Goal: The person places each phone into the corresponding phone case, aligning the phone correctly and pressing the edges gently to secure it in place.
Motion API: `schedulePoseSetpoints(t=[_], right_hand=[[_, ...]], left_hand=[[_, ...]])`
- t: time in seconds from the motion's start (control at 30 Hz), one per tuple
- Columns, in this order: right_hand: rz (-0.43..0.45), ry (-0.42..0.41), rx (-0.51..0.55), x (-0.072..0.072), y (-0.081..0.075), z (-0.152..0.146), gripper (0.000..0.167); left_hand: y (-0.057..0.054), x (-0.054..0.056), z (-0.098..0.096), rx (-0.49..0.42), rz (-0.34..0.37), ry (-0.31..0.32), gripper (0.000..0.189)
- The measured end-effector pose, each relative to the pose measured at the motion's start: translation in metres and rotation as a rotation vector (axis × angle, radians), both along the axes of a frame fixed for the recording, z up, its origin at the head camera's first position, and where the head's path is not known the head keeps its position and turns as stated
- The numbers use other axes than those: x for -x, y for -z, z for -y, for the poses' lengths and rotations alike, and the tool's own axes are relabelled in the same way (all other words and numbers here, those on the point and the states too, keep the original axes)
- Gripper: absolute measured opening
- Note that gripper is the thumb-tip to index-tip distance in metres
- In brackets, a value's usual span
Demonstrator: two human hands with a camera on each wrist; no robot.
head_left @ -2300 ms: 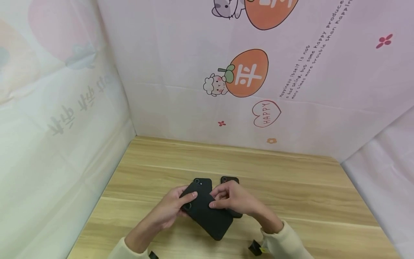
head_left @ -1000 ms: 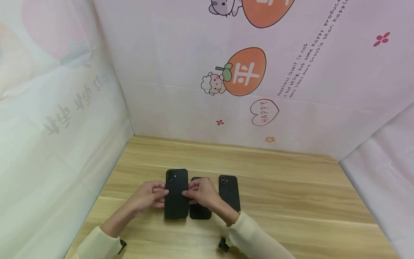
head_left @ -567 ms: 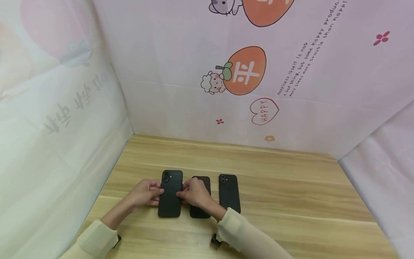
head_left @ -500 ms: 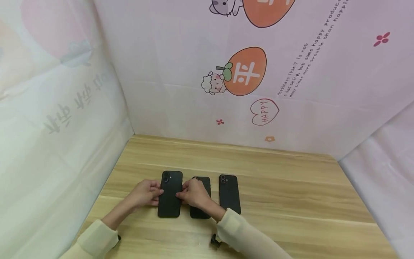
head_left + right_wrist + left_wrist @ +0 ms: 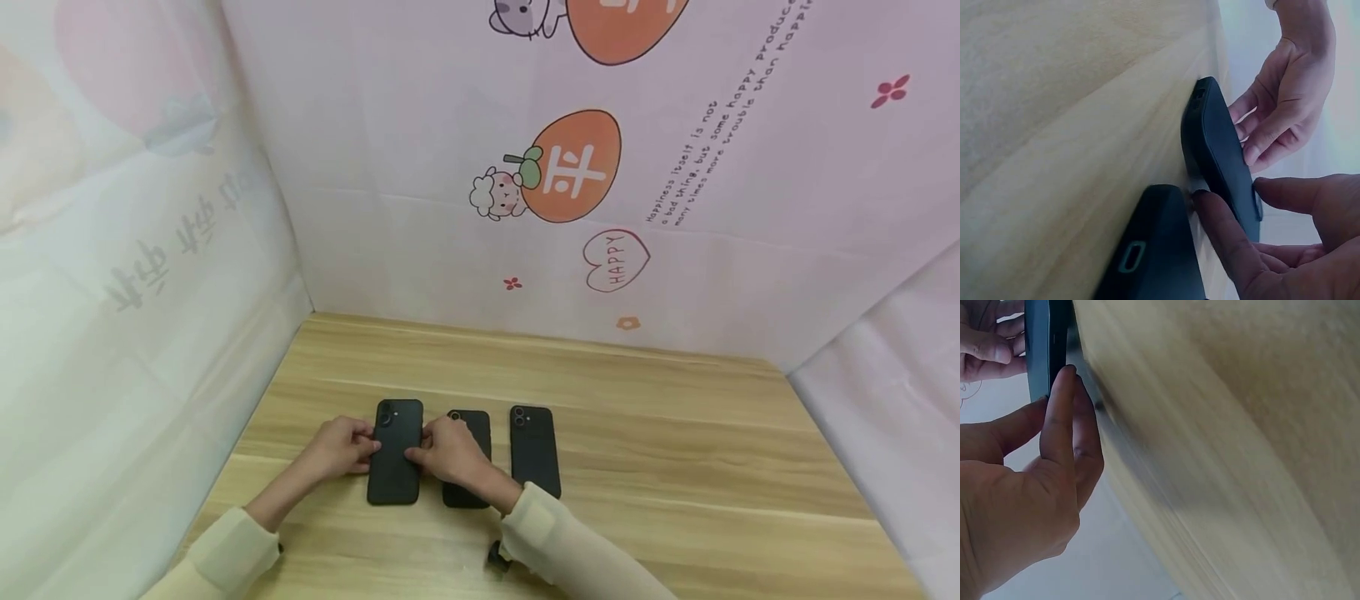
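A black phone (image 5: 395, 462), camera end away from me, lies flat, or nearly so, at the left of a row on the table. My left hand (image 5: 340, 448) pinches its left long edge between thumb and fingers. On the opposite edge, my right hand (image 5: 452, 454) does the same. That hand partly covers a middle phone (image 5: 478, 429), also black. In the right wrist view the held phone (image 5: 1225, 153) is close to the wood; whether it touches cannot be told. The left wrist view shows fingertips (image 5: 1058, 419) against its side.
A third black phone (image 5: 536, 458) lies to the right of the middle one, roughly parallel. The wooden table (image 5: 675, 467) ends at a printed cloth backdrop (image 5: 420, 250) behind. Another cloth wall (image 5: 150, 350) rises on the left.
Both hands have carried the held phone left from in front of the other phones, turned it upright in line with them and lowered it. Over the last half second it barely moves.
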State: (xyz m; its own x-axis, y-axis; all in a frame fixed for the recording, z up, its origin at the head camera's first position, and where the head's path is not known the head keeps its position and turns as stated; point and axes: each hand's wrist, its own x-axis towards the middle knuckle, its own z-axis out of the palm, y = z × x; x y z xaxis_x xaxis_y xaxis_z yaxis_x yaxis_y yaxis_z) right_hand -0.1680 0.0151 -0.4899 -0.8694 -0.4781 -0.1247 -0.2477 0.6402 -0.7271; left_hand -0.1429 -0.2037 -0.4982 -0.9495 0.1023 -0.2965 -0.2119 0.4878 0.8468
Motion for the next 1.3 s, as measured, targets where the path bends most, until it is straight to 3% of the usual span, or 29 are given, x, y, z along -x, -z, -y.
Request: schedulePoseSetpoints(t=[0.4,0.97,1.17,1.3], right_hand=[[0.023,-0.037,-0.08,-0.002,-0.001,0.0,0.025],[0.065,-0.061,-0.026,-0.001,-0.005,-0.003,0.022],[0.107,-0.05,0.016,-0.004,-0.013,-0.012,0.052],[0.101,-0.073,0.092,-0.004,-0.02,-0.03,0.05]], left_hand=[[0.005,0.0,-0.004,0.025,-0.037,-0.019,0.019],[0.004,0.003,-0.007,0.216,-0.118,0.01,0.027],[0.0,0.001,-0.006,0.3,-0.184,0.041,0.03],[-0.004,-0.003,-0.008,0.397,-0.292,0.019,0.036]])
